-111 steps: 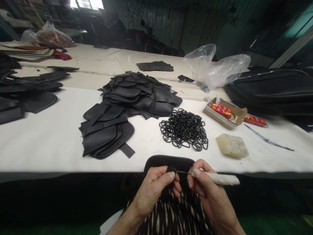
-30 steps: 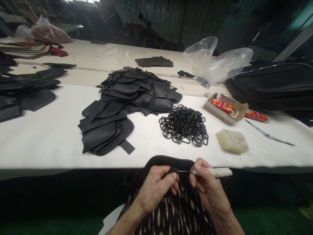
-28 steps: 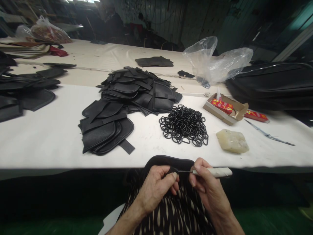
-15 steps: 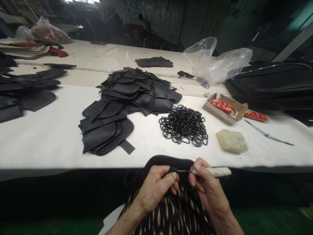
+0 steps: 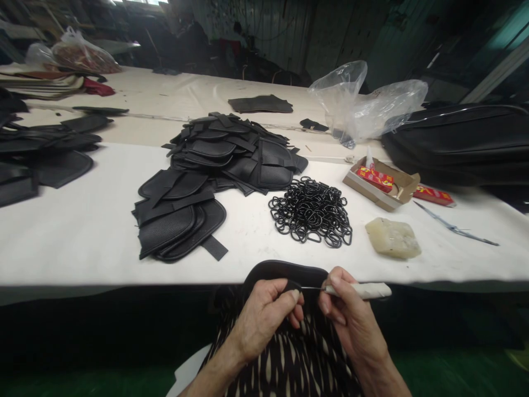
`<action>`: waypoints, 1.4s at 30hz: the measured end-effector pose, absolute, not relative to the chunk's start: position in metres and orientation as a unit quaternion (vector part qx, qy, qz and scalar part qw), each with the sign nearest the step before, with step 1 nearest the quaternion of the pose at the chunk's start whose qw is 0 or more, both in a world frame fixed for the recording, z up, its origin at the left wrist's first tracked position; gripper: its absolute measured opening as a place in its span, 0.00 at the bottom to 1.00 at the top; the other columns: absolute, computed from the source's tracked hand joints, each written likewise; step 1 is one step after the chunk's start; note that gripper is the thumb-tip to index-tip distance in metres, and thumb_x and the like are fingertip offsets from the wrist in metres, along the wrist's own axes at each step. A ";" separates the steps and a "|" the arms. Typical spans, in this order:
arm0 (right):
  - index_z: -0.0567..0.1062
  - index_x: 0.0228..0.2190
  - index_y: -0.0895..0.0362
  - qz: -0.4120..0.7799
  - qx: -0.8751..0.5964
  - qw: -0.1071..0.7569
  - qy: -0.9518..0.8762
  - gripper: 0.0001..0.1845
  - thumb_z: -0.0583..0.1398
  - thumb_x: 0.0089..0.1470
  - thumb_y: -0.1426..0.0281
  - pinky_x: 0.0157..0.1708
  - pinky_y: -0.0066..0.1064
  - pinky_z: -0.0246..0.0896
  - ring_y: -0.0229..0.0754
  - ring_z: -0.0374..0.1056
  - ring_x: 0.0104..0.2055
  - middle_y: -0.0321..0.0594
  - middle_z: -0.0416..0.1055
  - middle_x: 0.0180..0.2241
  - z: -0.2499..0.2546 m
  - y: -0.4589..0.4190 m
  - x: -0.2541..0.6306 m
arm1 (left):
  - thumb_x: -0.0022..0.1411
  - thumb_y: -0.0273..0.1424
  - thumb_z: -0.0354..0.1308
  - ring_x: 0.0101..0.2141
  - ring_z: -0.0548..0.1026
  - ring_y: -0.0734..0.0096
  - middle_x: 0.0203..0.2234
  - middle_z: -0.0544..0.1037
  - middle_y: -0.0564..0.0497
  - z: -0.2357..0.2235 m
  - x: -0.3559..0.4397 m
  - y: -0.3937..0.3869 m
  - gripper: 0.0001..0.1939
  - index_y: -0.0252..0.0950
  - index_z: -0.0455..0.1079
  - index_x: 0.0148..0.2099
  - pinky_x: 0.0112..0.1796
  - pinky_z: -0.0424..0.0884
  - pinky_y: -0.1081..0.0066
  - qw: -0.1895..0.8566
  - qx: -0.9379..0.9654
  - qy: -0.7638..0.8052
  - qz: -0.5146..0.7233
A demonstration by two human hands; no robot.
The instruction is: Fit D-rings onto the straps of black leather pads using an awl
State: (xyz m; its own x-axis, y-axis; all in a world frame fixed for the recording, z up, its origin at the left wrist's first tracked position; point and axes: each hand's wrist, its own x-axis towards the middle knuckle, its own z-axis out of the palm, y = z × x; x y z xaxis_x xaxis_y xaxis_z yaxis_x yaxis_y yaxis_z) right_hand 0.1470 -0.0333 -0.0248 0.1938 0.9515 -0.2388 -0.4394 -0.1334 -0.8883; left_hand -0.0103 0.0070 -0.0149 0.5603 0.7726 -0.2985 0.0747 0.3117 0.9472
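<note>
At the table's front edge, my left hand (image 5: 268, 309) is closed on a black leather piece (image 5: 285, 270) with a curved, rimmed outline. Part of that piece leans against the table edge, and the rest is hidden behind my hands. My right hand (image 5: 349, 309) grips an awl (image 5: 370, 290) by its white wrapped handle. Its thin metal shaft points left and meets the black material at my left fingertips; the tip is hidden there. Beyond my hands lies a heap of black D-rings (image 5: 312, 212). Left of it are piled black leather flaps with straps (image 5: 182, 215).
Right of the rings sit a yellowish wax-like block (image 5: 392, 238), a cardboard box (image 5: 380, 184) with red packets, and thin metal snips or tweezers (image 5: 457, 225). Clear plastic bags (image 5: 367, 105) and a big black bag (image 5: 458, 146) stand behind. More black pieces (image 5: 49, 149) lie far left.
Almost nothing differs. Both hands keep the same hold and place, with the awl's shaft still at the left fingertips; the view has shifted very slightly.
</note>
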 end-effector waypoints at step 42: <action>0.63 0.22 0.57 0.588 -0.476 0.601 -0.258 0.16 0.58 0.56 0.62 0.16 0.21 0.34 0.27 0.40 0.16 0.32 0.64 0.16 -0.023 -0.038 0.147 | 0.62 0.31 0.49 0.24 0.71 0.72 0.22 0.75 0.50 -0.015 -0.008 0.007 0.13 0.31 0.71 0.31 0.30 0.67 0.71 0.695 0.541 0.398 0.257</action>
